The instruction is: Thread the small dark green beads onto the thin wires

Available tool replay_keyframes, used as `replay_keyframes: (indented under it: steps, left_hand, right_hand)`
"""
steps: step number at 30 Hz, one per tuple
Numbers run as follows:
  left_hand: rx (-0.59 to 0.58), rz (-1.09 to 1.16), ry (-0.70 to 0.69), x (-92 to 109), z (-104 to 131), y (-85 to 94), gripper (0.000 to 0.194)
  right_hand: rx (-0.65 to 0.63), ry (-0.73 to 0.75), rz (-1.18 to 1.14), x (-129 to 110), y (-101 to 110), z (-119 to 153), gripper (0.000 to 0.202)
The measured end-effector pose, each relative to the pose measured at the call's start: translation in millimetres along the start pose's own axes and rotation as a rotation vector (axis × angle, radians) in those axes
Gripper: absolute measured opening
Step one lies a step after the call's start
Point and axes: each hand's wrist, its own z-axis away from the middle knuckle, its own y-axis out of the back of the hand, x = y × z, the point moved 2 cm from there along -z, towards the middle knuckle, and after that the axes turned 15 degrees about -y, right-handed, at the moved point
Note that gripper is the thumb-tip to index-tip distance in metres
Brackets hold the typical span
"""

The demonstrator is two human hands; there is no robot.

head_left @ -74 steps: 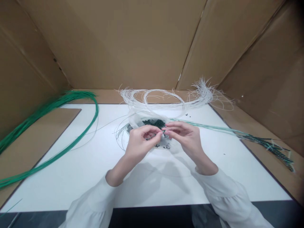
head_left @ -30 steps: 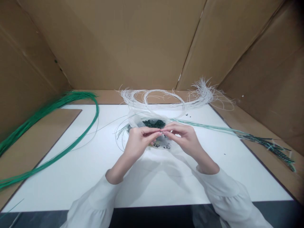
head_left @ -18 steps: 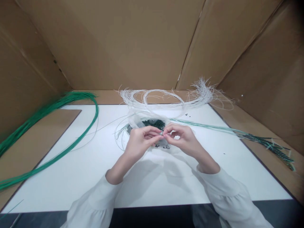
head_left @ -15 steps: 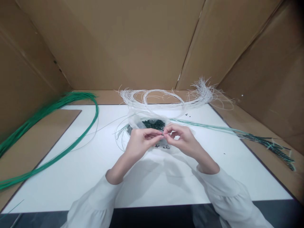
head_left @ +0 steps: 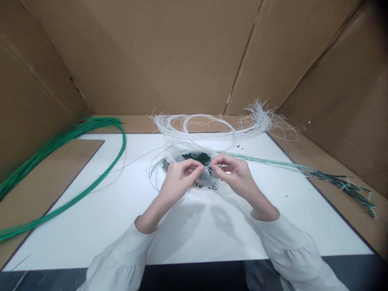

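Observation:
My left hand (head_left: 178, 178) is closed in a pinch, thumb against forefinger, on a thin pale wire (head_left: 207, 166). The wire spans the short gap to my right hand (head_left: 235, 173), whose fingertips pinch its other side. Whether a tiny part sits between the right fingertips is too small to tell. Just beneath and behind both hands lies an open clear plastic bag (head_left: 172, 153) with many small dark green pieces (head_left: 201, 158) in it. A few small black pieces (head_left: 198, 185) rest near its front edge, partly covered by my hands.
A large bundle of green wires (head_left: 103, 178) curves along the left. Coiled white wires (head_left: 209, 133) lie at the back. Green wires with dark, tube-like ends (head_left: 357, 194) stretch to the right over the white board (head_left: 115, 226). Cardboard walls (head_left: 157, 56) enclose the back and sides.
My hands have drawn slightly apart, from fingertips touching to a small gap. A short length of pale wire now shows between them.

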Motion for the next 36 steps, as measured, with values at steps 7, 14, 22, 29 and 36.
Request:
replay_keyframes:
  steps: [7,14,22,29,36]
  left_hand:
    - [0.045,0.054,0.033,-1,0,-0.9,0.02]
    - [0.04,-0.03,-0.005,-1,0,0.2,0.021]
    - [0.132,-0.032,0.03,-3,-2,2.7,0.021]
    - [0.119,-0.028,-0.007,-3,-3,3.5,0.022]
    - [0.116,-0.017,0.005,-2,-2,4.0,0.021]
  right_hand:
    - [0.029,0.038,-0.027,-1,4,-1,0.013]
    - [0.032,0.036,-0.078,0,6,-4,0.02]
    - [-0.022,0.139,0.826,43,-11,-28,0.021]
    - [-0.019,0.019,1.029,45,-14,-26,0.017]
    - [-0.04,-0.004,0.99,42,-12,-24,0.011]
